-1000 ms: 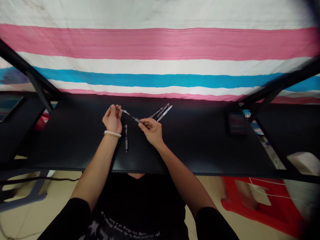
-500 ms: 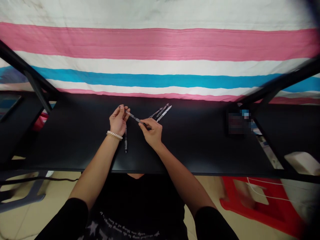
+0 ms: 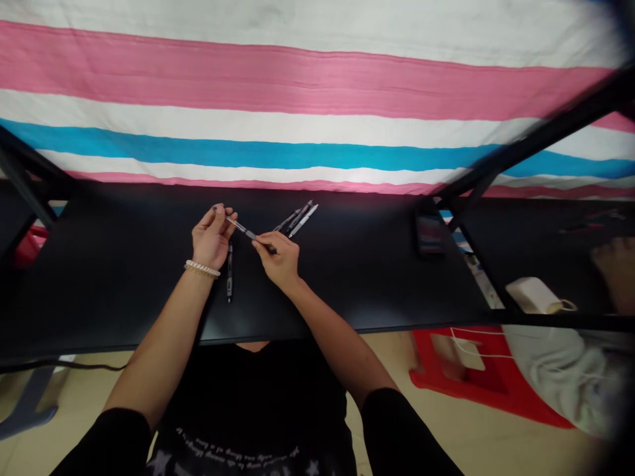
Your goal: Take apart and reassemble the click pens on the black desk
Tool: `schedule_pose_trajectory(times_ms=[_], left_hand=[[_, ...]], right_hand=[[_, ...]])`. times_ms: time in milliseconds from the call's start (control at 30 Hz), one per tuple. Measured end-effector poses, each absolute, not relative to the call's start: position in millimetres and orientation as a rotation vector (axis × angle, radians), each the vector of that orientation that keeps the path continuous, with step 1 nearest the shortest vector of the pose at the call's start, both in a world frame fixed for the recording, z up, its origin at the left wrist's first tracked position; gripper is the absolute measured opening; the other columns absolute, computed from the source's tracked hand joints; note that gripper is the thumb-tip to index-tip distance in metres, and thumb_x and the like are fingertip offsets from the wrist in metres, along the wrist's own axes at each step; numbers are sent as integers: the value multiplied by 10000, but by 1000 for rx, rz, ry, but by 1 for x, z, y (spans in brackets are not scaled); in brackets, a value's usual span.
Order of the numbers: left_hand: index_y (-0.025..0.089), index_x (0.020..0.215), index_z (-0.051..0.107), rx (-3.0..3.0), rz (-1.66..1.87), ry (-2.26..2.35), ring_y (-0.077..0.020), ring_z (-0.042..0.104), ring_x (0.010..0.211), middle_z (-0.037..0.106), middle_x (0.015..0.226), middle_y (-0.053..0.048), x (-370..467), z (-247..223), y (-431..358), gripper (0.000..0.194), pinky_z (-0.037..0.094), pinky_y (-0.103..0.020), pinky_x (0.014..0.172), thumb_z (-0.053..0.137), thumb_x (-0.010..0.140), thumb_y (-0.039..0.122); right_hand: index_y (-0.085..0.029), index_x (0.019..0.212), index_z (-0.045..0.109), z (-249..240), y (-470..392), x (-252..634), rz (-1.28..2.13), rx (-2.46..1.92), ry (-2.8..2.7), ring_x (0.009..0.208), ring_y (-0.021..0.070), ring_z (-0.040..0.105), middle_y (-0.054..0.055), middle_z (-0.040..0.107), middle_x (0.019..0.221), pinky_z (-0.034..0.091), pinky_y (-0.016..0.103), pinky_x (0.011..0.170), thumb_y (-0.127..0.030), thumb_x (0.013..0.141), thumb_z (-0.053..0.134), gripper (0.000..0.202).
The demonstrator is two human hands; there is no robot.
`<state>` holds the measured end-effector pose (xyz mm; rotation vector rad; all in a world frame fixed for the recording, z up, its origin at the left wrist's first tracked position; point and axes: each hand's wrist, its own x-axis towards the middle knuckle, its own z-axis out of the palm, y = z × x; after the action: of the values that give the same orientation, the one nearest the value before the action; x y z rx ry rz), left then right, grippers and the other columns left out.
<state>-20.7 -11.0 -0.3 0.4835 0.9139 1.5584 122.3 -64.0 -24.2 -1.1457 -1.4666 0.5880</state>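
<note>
A slim pen (image 3: 244, 230) is stretched between my two hands above the black table. My left hand (image 3: 214, 237), with a white beaded bracelet at the wrist, pinches its upper-left end. Fingers of my right hand (image 3: 278, 258) are closed around the lower-right end, partly hiding it. Near my left hand the pen looks thin and pale; whether its parts are separated I cannot tell. Another pen (image 3: 229, 274) lies on the table just below the hands. Beyond my right hand lie a white pen (image 3: 303, 221) and several dark pens (image 3: 294, 222), side by side.
The black table (image 3: 377, 277) backs onto a striped cloth (image 3: 317, 155). A dark phone (image 3: 429, 231) lies at its right. Past a black metal frame are a white box-shaped object (image 3: 533, 295) and another person's hand (image 3: 618, 271). A red stool (image 3: 476, 383) stands below.
My view has swung to the right, so the table things appear farther left. Both hands keep hold of the pen in nearly the same pose. Another person's hand now shows at the right.
</note>
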Motion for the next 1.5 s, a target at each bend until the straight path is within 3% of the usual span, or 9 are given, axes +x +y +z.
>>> schedule_pose_trajectory(times_ms=[100,200,367,467,833,1033,1233,1367,1500], left_hand=[[187,860,741,501,1556,930,-125,713,773,740,856,-31,-21,1,-11,215,574,-208,713,866,714,285],[181,852,737,503,1587,940,-126,713,771,734,848,-31,-21,1,-10,213,578,-218,721,863,718,288],[187,842,739,485,1614,960,-130,710,774,729,853,-36,-24,-1,-8,178,572,-227,721,848,737,282],[195,844,739,498,1609,976,-134,708,786,729,863,-42,-24,-1,-8,171,570,-238,738,842,744,288],[193,840,732,479,1606,978,-126,704,778,725,853,-33,-23,1,-8,145,566,-239,747,827,761,268],[204,870,741,543,1554,886,-120,696,778,725,874,-31,-25,6,-11,143,557,-228,741,824,768,261],[211,894,721,561,1501,803,-111,680,773,700,878,-29,-27,12,-13,117,540,-219,722,766,833,301],[220,790,644,491,1374,713,-104,561,563,547,636,4,-27,22,-17,315,527,-266,647,580,934,493],[213,652,497,407,1330,656,-80,274,382,247,482,62,-29,29,-21,401,362,-233,436,438,968,453]], right_hand=[[-189,980,669,-28,-63,122,895,-1189,-1455,522,115,644,1,675,697,548,249,538,-438,975,501,301],[-204,1173,597,-28,-62,120,894,-1208,-1426,650,135,690,14,706,828,574,261,611,-431,897,628,359],[-191,992,643,-26,-61,120,943,-1234,-1443,685,133,702,38,710,852,582,262,649,-414,936,555,247],[-195,1077,625,-27,-61,122,924,-1237,-1466,674,125,698,42,716,907,576,253,634,-415,918,590,274],[-190,1091,633,-27,-61,124,855,-1250,-1535,645,121,680,27,708,823,538,235,626,-445,945,548,306],[-181,835,625,-18,-63,128,1075,-1250,-1566,376,76,507,-54,555,485,423,193,479,-523,999,395,443],[-188,793,607,-19,-63,128,1095,-1208,-1602,423,90,520,-46,552,478,395,196,495,-567,990,390,479],[-191,813,614,-19,-65,124,938,-1252,-1735,471,98,534,-35,579,529,388,208,530,-482,1008,399,411],[-194,792,616,-15,-69,123,869,-1281,-1915,486,96,518,-41,574,545,357,209,543,-382,1001,458,322]])
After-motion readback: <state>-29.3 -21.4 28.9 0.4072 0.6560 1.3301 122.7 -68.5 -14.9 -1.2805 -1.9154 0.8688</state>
